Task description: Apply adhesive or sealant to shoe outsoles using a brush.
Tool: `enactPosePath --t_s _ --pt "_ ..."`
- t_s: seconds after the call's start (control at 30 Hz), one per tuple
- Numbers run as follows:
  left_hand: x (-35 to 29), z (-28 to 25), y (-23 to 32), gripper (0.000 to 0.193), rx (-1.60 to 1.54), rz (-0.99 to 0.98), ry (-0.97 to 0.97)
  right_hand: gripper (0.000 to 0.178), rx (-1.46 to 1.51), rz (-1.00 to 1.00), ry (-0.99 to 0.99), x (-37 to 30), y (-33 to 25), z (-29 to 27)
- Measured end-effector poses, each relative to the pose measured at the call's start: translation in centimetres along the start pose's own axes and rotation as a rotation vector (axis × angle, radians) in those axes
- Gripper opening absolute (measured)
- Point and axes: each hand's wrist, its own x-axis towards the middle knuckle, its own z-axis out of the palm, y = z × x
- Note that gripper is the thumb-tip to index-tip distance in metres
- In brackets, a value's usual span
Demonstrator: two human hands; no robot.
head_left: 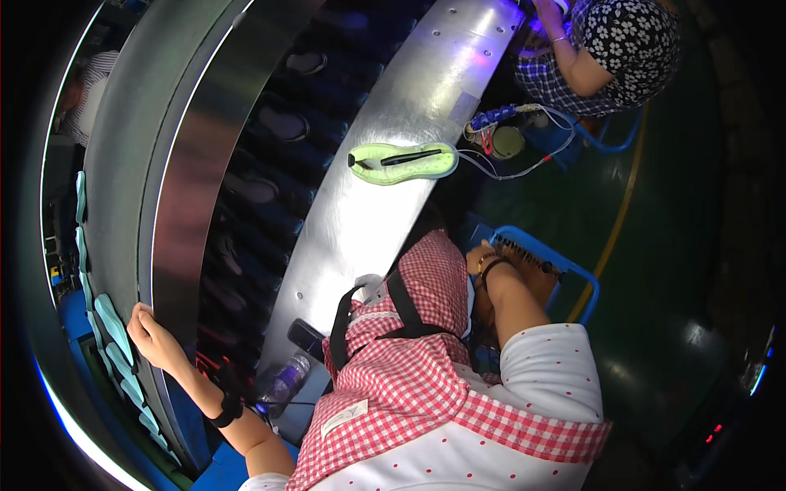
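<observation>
At the left, my left hand [152, 334] is at the metal edge of the conveyor guard [173, 282], fingers bent and pressed together. What they hold, if anything, is hidden. Just beyond it, teal shoe soles [113, 321] lie overlapping in a row on the curved conveyor. My right hand [481, 259] is low beside my apron, near the blue chair frame [536, 244], its fingers curled and partly hidden. Away from both hands, a pale green shoe sole [393, 176] lies on the metal worktop [348, 221]. A black-handled brush [409, 156] rests in it.
Below the worktop's left side, shoe parts [283, 123] sit on a dark lower line. A phone [306, 338] and a plastic bottle [283, 380] lie close to my apron. A round container [506, 142] and cables stand by the far right edge. Another person [610, 61] works beyond.
</observation>
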Motion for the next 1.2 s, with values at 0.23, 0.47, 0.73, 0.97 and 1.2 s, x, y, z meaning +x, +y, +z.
enactPosePath --t_s 0.23,0.47,0.73,0.97,1.2 --pt "0.0 1.0 -0.1 0.025 -0.071 0.043 -0.066 0.025 -0.057 -0.063 0.237 1.7 1.0 -1.0" --pt "0.9 2.3 4.0 0.026 -0.080 0.034 -0.051 0.019 0.697 -0.002 0.374 -1.9 10.3 -5.8" --pt "0.9 3.2 7.0 0.027 0.020 -0.019 -0.136 0.018 1.277 0.224 0.345 -9.2 19.7 -9.9" --pt "0.6 2.6 5.9 0.027 0.096 -0.006 -0.040 0.020 1.421 0.315 0.429 -13.1 23.6 -9.0" --pt "6.3 0.7 4.2 0.035 0.280 0.024 0.092 0.017 1.367 0.331 0.424 -13.3 23.6 -11.4"
